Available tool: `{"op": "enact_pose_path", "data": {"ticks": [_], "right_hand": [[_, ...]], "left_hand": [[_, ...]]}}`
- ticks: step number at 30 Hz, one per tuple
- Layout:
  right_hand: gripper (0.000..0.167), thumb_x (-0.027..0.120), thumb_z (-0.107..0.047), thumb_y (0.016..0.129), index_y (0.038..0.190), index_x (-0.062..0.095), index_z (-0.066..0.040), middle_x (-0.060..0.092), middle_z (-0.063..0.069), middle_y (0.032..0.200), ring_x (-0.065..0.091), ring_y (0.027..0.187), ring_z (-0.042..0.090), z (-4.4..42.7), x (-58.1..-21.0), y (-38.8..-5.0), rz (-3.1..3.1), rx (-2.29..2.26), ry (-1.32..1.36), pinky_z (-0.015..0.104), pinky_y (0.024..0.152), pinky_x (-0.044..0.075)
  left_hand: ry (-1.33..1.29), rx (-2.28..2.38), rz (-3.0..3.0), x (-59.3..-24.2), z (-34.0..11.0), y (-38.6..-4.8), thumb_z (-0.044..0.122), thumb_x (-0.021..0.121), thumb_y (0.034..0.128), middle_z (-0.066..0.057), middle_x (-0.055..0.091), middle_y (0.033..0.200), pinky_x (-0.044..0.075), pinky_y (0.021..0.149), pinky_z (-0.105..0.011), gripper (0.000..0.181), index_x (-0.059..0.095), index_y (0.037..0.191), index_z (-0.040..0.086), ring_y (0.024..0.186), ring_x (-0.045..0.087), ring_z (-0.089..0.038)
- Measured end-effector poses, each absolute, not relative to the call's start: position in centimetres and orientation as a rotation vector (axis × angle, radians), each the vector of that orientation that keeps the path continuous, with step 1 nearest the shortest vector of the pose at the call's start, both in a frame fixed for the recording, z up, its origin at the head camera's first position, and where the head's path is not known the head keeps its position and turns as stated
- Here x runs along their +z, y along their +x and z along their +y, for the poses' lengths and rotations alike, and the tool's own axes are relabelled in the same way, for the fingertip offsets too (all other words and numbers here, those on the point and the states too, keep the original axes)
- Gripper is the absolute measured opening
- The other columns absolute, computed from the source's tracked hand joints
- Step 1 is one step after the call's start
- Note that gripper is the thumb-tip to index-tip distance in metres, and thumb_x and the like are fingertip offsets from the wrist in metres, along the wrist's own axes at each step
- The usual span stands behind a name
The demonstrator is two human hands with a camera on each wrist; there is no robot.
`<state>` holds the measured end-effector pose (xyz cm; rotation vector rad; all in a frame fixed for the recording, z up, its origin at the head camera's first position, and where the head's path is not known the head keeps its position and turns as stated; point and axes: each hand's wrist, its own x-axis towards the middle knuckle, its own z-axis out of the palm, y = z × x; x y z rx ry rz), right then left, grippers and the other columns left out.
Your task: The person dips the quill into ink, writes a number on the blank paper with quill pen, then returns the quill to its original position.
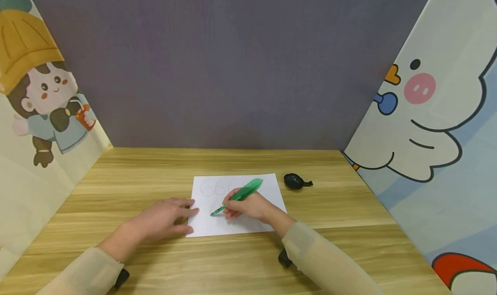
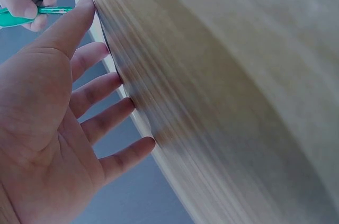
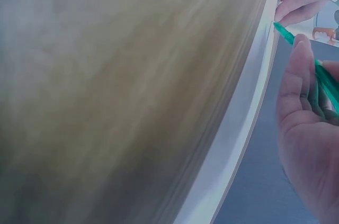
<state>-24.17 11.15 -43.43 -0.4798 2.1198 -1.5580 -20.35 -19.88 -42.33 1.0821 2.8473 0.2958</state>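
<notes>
A sheet of white paper (image 1: 240,227) lies on the wooden table. Faint pencil-thin rounded strokes, like figures, run along its upper left part. My right hand (image 1: 248,206) pinches a green pen (image 1: 245,190) with a leaf-shaped top, its tip at the paper left of the middle. In the right wrist view the same pen (image 3: 327,83) passes between thumb and fingers. At the sheet's left edge rests my left hand (image 1: 165,217), fingers spread and fingertips on the paper. The left wrist view shows this left hand (image 2: 58,113) palm-on, holding nothing.
Right of the paper lies a small black rounded thing (image 1: 294,181) with a short tail; its kind is unclear. A grey panel (image 1: 233,70) rises behind the wooden table (image 1: 155,170). Walls with cartoon figures stand at the left and right.
</notes>
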Motion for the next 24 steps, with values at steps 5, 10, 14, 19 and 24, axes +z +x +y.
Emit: {"op": "enact_pose_path", "data": {"ticks": [5,10,14,19,24], "right_hand": [[0.021,0.071,-0.02,0.108,0.116,0.074,-0.002,0.084,0.01,0.1,0.081,0.088,0.015,11.4,-43.5,-24.1,2.109,-1.54,-0.484,0.035,0.084,0.069],[0.021,0.071,-0.02,0.108,0.116,0.073,-0.001,0.084,0.011,0.101,0.081,0.088,0.016,11.7,-43.6,-24.1,2.094,-1.531,-0.502,0.036,0.084,0.07],[0.02,0.071,-0.018,0.108,0.115,0.073,0.0,0.083,0.013,0.101,0.081,0.088,0.016,12.0,-43.5,-24.0,2.08,-1.531,-0.506,0.037,0.084,0.07],[0.02,0.071,-0.018,0.107,0.114,0.074,0.0,0.083,0.014,0.1,0.081,0.088,0.017,12.4,-43.4,-23.9,2.076,-1.53,-0.508,0.037,0.084,0.07],[0.019,0.072,-0.019,0.107,0.113,0.074,-0.001,0.084,0.012,0.099,0.081,0.088,0.018,13.0,-43.4,-23.9,2.095,-1.516,-0.505,0.037,0.084,0.07]], "left_hand": [[1.093,0.306,2.84,-42.4,-19.9,-20.5,0.05,0.075,0.102,-0.019,0.064,0.156,0.054,0.107,-0.074,0.058,0.071,0.147,0.015,0.141,0.062,-0.049],[1.094,0.303,2.837,-42.4,-20.0,-20.7,0.051,0.075,0.1023,-0.018,0.064,0.157,0.054,0.108,-0.073,0.058,0.071,0.148,0.015,0.141,0.061,-0.049],[1.094,0.295,2.841,-42.5,-20.0,-20.8,0.051,0.075,0.1022,-0.018,0.064,0.157,0.054,0.109,-0.073,0.058,0.071,0.148,0.015,0.141,0.062,-0.048],[1.103,0.29,2.849,-42.5,-20.0,-20.8,0.05,0.075,0.1017,-0.018,0.064,0.156,0.054,0.108,-0.072,0.058,0.072,0.147,0.015,0.14,0.062,-0.048],[1.101,0.296,2.846,-42.5,-20.0,-20.8,0.05,0.075,0.1018,-0.018,0.064,0.156,0.054,0.108,-0.073,0.058,0.072,0.147,0.014,0.141,0.062,-0.049]]}}
